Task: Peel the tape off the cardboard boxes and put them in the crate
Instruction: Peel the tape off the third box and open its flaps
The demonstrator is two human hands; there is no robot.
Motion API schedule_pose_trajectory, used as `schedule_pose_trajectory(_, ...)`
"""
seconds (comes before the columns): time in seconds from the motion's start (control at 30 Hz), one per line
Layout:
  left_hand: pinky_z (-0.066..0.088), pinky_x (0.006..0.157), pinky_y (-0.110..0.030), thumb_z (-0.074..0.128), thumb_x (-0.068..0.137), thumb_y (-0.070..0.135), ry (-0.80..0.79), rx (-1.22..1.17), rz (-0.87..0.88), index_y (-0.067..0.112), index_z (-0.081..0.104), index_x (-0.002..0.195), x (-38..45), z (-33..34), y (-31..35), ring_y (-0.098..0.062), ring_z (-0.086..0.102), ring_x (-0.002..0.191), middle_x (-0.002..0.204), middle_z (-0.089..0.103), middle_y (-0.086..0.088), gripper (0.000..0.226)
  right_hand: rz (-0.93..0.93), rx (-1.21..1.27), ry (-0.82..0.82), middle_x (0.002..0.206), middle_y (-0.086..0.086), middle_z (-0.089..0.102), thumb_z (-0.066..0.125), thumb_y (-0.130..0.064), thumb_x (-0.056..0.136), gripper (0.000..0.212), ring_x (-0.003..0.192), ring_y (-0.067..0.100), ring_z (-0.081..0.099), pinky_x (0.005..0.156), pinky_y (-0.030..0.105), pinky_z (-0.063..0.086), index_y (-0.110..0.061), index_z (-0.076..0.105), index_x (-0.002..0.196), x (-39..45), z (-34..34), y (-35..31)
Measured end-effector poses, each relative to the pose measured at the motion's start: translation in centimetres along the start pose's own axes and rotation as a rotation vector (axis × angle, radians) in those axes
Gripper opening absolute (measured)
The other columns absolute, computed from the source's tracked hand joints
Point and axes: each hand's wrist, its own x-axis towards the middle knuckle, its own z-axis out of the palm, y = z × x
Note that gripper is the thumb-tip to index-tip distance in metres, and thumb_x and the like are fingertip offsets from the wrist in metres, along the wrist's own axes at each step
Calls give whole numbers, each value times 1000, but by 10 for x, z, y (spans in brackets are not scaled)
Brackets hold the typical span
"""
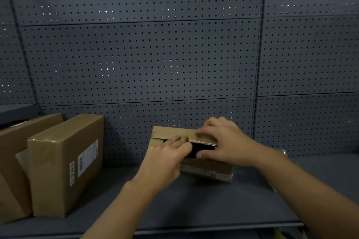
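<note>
A small cardboard box (206, 170) sits on the grey shelf (194, 203), right of centre, against the pegboard. Its top flap (171, 133) is lifted a little, showing a dark gap beneath. My left hand (167, 158) has its fingertips pinched at the flap's front edge, where a strip of tape (157, 138) runs. My right hand (223, 141) grips the box's right part, fingers over the flap and thumb on the front face. Two larger taped cardboard boxes (64, 163) (13, 153) stand upright at the left. No crate is in view.
A dark perforated pegboard (155, 54) forms the back wall. The shelf's front edge (213, 228) runs along the bottom. Bare shelf surface lies between the left boxes and the small box, and to its right.
</note>
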Motion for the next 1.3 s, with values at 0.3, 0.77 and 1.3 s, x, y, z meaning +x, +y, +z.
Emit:
schedule_pose_trajectory(0.3,19,46,-22,78,69,3,68,-43,-39,21,57,89,-15,14,4,-10,56,79,102,61,11,34,-170,-369,1,123,-8,46,65,-63,90,61,111,15,45,80,30,47,-30,50,140,4,1,4)
schedule_pose_trajectory(0.77,37,52,-24,49,95,55,-119,-57,-76,38,71,102,-14,11,1,-4,67,77,87,70,19,29,-323,-501,207,96,1,57,63,-21,87,20,78,21,52,57,30,38,-15,66,106,8,23,11)
schedule_pose_trajectory(1.3,57,91,-22,93,74,42,-198,-793,-707,27,66,133,7,0,-74,0,68,108,117,69,17,66,-129,-130,-144,123,-26,55,59,-35,99,38,105,-1,57,93,31,50,-39,58,137,11,-22,50)
